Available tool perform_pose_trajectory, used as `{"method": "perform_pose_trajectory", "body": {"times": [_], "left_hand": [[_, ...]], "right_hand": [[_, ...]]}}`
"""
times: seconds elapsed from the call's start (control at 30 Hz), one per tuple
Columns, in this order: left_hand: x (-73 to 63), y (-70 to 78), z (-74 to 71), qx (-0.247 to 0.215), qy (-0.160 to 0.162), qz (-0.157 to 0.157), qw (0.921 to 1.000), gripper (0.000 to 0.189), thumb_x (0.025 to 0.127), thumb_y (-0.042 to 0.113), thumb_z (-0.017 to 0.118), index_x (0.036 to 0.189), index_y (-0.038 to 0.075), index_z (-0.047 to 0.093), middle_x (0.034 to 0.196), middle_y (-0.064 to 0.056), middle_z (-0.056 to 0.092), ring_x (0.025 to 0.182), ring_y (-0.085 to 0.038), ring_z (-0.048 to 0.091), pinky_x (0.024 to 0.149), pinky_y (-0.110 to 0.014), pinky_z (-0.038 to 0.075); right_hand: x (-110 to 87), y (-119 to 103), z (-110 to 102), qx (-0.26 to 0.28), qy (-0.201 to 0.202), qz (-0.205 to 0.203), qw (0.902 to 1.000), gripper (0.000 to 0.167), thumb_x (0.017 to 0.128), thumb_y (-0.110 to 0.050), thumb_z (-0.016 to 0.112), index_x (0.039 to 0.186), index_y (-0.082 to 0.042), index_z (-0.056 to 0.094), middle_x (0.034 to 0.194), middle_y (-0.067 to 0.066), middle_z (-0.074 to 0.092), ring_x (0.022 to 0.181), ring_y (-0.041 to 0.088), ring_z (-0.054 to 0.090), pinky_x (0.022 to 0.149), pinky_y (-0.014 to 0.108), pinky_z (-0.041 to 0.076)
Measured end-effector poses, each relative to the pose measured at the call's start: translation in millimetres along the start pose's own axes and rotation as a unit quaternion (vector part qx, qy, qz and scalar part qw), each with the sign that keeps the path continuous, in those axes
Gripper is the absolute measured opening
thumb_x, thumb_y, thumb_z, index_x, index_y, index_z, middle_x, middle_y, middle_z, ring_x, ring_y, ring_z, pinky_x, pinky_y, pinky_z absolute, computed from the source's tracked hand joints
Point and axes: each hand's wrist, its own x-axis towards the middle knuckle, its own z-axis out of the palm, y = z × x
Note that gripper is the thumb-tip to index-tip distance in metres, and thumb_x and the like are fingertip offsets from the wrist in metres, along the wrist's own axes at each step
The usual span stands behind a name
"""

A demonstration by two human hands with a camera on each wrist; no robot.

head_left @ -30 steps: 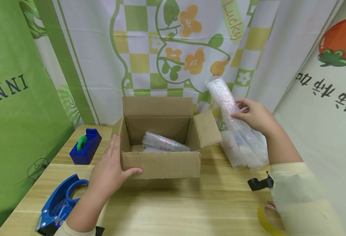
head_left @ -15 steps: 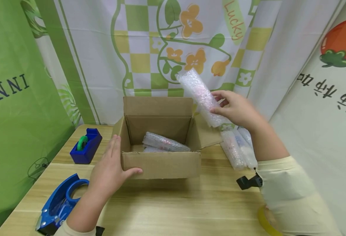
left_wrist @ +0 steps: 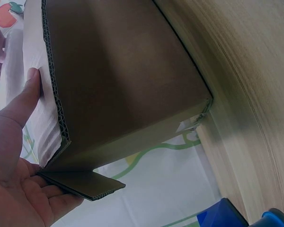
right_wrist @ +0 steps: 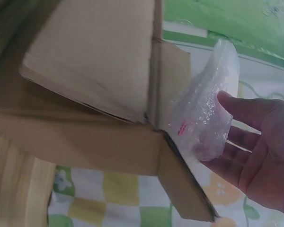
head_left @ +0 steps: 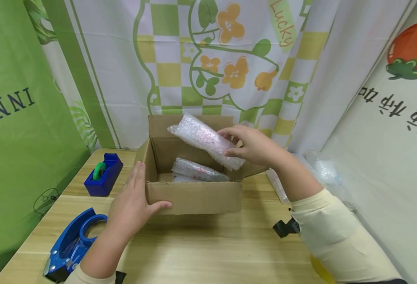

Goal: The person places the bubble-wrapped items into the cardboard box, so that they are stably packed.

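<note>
My right hand [head_left: 256, 146] holds a long bubble-wrapped packet [head_left: 201, 136] over the open cardboard box [head_left: 194, 199], thumb on one side and fingers on the other. Pinkish print shows through the wrap; what is inside is hidden. My left hand [head_left: 128, 203] grips the box's near left corner. In the left wrist view its thumb lies on the front flap [left_wrist: 45, 123] and its fingers reach under the side flap [left_wrist: 85, 183]. Inside the box a bubble-wrapped packet [head_left: 199, 169] lies slanted, with another partly visible beneath it.
More bubble-wrapped packets [head_left: 327, 171] lie right of the box, partly behind my right arm. On the left stand a blue tape dispenser [head_left: 103, 179] with green tape and a blue packing-tape gun [head_left: 70, 248]. Yellow tape [head_left: 321, 270] shows beside the right sleeve. A curtain hangs behind.
My right hand has carried the packet leftward from the pile at the right to over the box, tilting it flatter. The left hand and the box have stayed in place.
</note>
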Motion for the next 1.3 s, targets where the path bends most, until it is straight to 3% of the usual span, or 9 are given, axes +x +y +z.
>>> {"method": "perform_pose_trajectory", "body": {"times": [0.13, 0.27, 0.57, 0.83, 1.0, 1.17, 1.3], "left_hand": [[1.0, -0.5, -0.3, -0.002, -0.001, -0.002, 1.0000, 0.129, 0.072, 0.065, 0.076, 0.157, 0.002, 0.003, 0.164, -0.020, 0.009, 0.147, -0.043, 0.021, 0.105, -0.063, 0.039], [1.2, -0.7, -0.5, -0.005, -0.001, -0.003, 1.0000, 0.129, 0.072, 0.065, 0.076, 0.157, 0.002, 0.004, 0.164, -0.020, 0.009, 0.147, -0.043, 0.021, 0.106, -0.063, 0.037], [0.7, -0.9, -0.3, -0.005, 0.001, -0.001, 1.0000, 0.129, 0.071, 0.066, 0.076, 0.157, 0.002, 0.004, 0.164, -0.020, 0.010, 0.147, -0.043, 0.021, 0.110, -0.062, 0.033], [0.2, -0.8, -0.4, -0.004, -0.002, -0.001, 1.0000, 0.129, 0.071, 0.067, 0.075, 0.157, 0.002, 0.004, 0.164, -0.020, 0.009, 0.147, -0.042, 0.020, 0.109, -0.062, 0.034], [-1.0, -0.9, 0.2, -0.003, -0.002, -0.002, 1.0000, 0.129, 0.071, 0.068, 0.074, 0.158, 0.003, 0.003, 0.164, -0.020, 0.010, 0.147, -0.042, 0.020, 0.109, -0.062, 0.034], [-1.2, -0.9, 0.2, -0.004, 0.001, 0.001, 1.0000, 0.129, 0.071, 0.068, 0.074, 0.158, 0.003, 0.003, 0.164, -0.020, 0.010, 0.147, -0.042, 0.021, 0.108, -0.062, 0.035], [-0.9, -1.7, 0.1, -0.005, 0.002, -0.001, 1.0000, 0.129, 0.071, 0.069, 0.074, 0.158, 0.004, 0.003, 0.164, -0.019, 0.009, 0.147, -0.042, 0.021, 0.107, -0.062, 0.036]], "right_hand": [[2.9, -3, 14, -0.033, -0.029, -0.036, 0.9984, 0.052, 0.088, -0.026, 0.075, 0.137, -0.019, 0.058, 0.117, 0.000, 0.061, 0.100, 0.017, 0.058, 0.084, 0.036, 0.051], [4.7, -5, 26, -0.046, -0.050, -0.067, 0.9954, 0.047, 0.088, -0.021, 0.075, 0.133, -0.016, 0.061, 0.119, 0.002, 0.063, 0.105, 0.017, 0.059, 0.090, 0.037, 0.051], [6.2, -3, 46, -0.070, -0.076, -0.093, 0.9903, 0.048, 0.086, -0.014, 0.074, 0.133, -0.017, 0.062, 0.120, 0.000, 0.064, 0.113, 0.017, 0.059, 0.098, 0.038, 0.049], [5.3, -1, 53, -0.074, -0.086, -0.059, 0.9918, 0.056, 0.089, -0.021, 0.073, 0.141, -0.014, 0.054, 0.134, 0.007, 0.059, 0.126, 0.024, 0.053, 0.105, 0.042, 0.045], [1.4, 0, 41, -0.038, -0.055, -0.021, 0.9975, 0.064, 0.093, -0.027, 0.069, 0.148, -0.010, 0.043, 0.142, 0.012, 0.053, 0.130, 0.027, 0.050, 0.107, 0.045, 0.043], [-7.5, 3, 25, -0.011, 0.007, 0.024, 0.9996, 0.066, 0.095, -0.037, 0.064, 0.152, -0.016, 0.037, 0.147, 0.010, 0.047, 0.131, 0.028, 0.049, 0.107, 0.050, 0.042], [-15.8, 11, 10, 0.003, 0.065, 0.064, 0.9959, 0.069, 0.096, -0.043, 0.061, 0.154, -0.020, 0.031, 0.150, 0.007, 0.043, 0.133, 0.028, 0.047, 0.105, 0.052, 0.043]]}}
